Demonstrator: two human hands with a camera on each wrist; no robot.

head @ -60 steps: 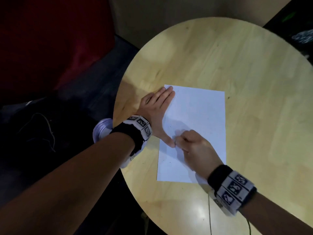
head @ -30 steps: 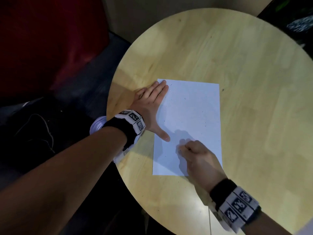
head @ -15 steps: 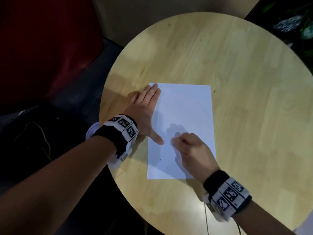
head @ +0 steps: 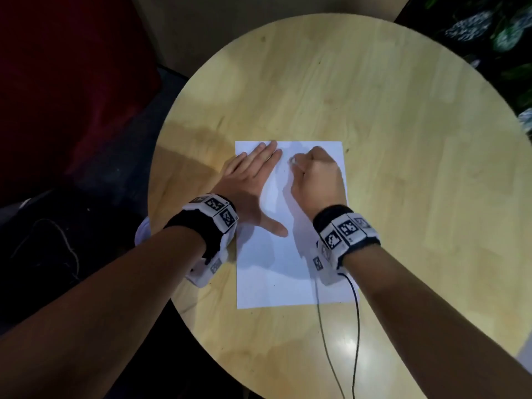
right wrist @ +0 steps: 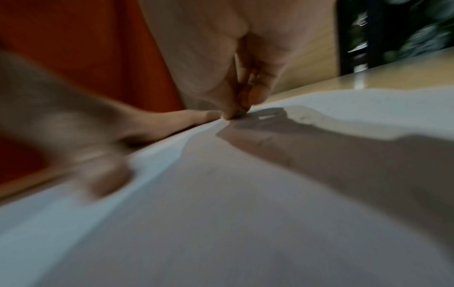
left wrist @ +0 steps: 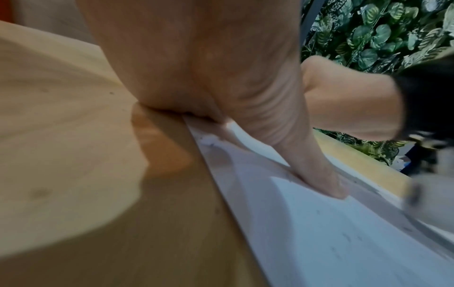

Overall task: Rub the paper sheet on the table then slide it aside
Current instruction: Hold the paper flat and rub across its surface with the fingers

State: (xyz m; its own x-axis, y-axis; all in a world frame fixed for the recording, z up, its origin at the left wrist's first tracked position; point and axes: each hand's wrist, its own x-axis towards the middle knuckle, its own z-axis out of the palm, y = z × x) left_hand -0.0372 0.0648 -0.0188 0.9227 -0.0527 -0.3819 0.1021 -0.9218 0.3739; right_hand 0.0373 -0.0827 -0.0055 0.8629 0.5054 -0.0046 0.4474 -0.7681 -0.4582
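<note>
Both hands are now lying further up the sheet than half a second ago: the right hand (head: 316,180) was near the middle of the paper and is now working close to its far edge, and the left hand (head: 250,182) is now reaching onto the far left corner.

The paper sheet (head: 276,272) is lying flat near the middle of the round wooden table (head: 403,139), with its long sides pointing away from the person. It is plain white, without folds, and shadows of the hands and wrists are falling over much of it. In the left wrist view some small dark specks are showing on its surface (left wrist: 343,233).

The left hand is lying flat with straight fingers, pressing on the left part of the sheet, and its thumb (head: 276,227) is spreading out onto the paper. The right hand is curled, and its fingertips (right wrist: 255,96) are pinching something small against the paper; it is perhaps an eraser, but the picture is too blurred to tell. The two hands are near each other but not touching.
</note>
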